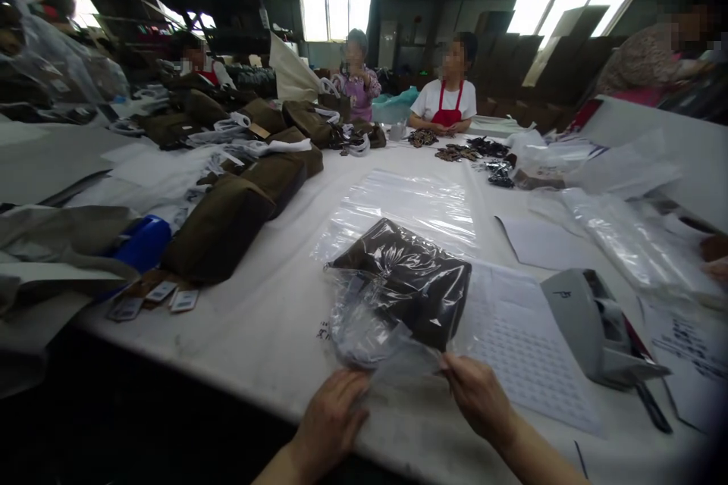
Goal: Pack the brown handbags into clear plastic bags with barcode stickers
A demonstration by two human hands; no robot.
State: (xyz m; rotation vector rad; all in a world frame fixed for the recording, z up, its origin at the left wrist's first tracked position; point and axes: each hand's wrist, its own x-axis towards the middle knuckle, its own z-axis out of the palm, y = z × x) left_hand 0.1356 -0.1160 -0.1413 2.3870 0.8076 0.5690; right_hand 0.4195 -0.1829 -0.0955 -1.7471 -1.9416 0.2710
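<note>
At the near edge of the white table (267,318) the person has both hands on a clear plastic bag (369,337) that holds a dark folded item (409,276). The left hand (333,417) pinches the bag's open, crumpled end from the left, fingers closed on the film. The right hand (478,394) grips the same end from the right, thumb and fingers closed on the plastic. The two hands sit close together with only the loose mouth of the bag between them. The dark item lies just beyond the hands, farther up the table, tilted so that its far corner points away from the person; most of it is already inside the film, which shines over it.

Under and behind the bag lies a stack of flat clear bags (409,204). To the right of the right hand is a sheet of printed paper (523,352), and just past it a grey handheld device (591,326) rests on the table. On the left a row of olive-brown fabric pouches (219,231) runs away along the table, with small tags (162,295) near the edge. At the far end sit a person in a red apron (449,98) and another in a pink top (358,83).
</note>
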